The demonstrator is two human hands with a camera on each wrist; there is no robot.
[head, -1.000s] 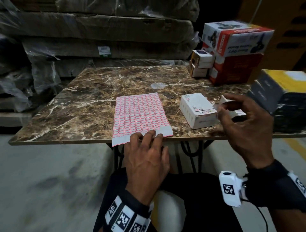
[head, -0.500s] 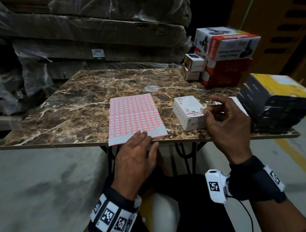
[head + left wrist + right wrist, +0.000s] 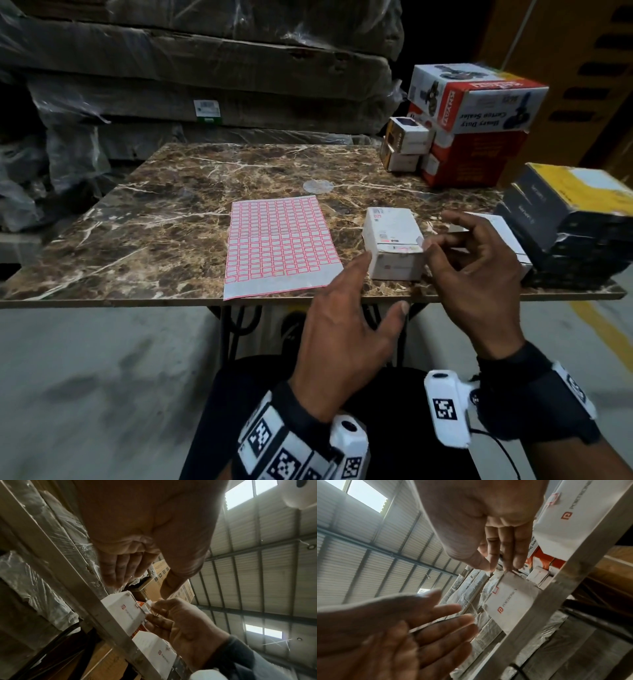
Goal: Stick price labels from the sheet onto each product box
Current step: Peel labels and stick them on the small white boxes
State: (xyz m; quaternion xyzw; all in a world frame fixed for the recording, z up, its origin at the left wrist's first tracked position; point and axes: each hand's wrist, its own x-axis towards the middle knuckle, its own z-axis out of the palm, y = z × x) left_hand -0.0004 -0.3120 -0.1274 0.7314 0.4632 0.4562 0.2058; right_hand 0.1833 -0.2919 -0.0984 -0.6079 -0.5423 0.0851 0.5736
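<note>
while right hand (image 3: 476, 274) pinches a label (image 3: 420, 242), left hand (image 3: 346, 325) hovers at table edge (image 3: 137, 302)

Marble-pattern desk (image 3: 164, 219) on dark metal legs (image 3: 222, 329). Plastic-wrapped cardboard bundles (image 3: 205, 75) stacked behind it. Grey concrete floor (image 3: 102, 377), yellow line (image 3: 603, 329) at right. Corrugated roof with skylights (image 3: 267, 574).

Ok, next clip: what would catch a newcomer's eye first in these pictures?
Probably the white sheet of red-bordered price labels lying flat near the front edge of the brown marble-patterned table. Just right of it, the right hand pinches a small label at the near corner of a small white cardboard product box, while the open left hand reaches toward that box. Red-and-white cartons are stacked at the table's far right corner.
</note>
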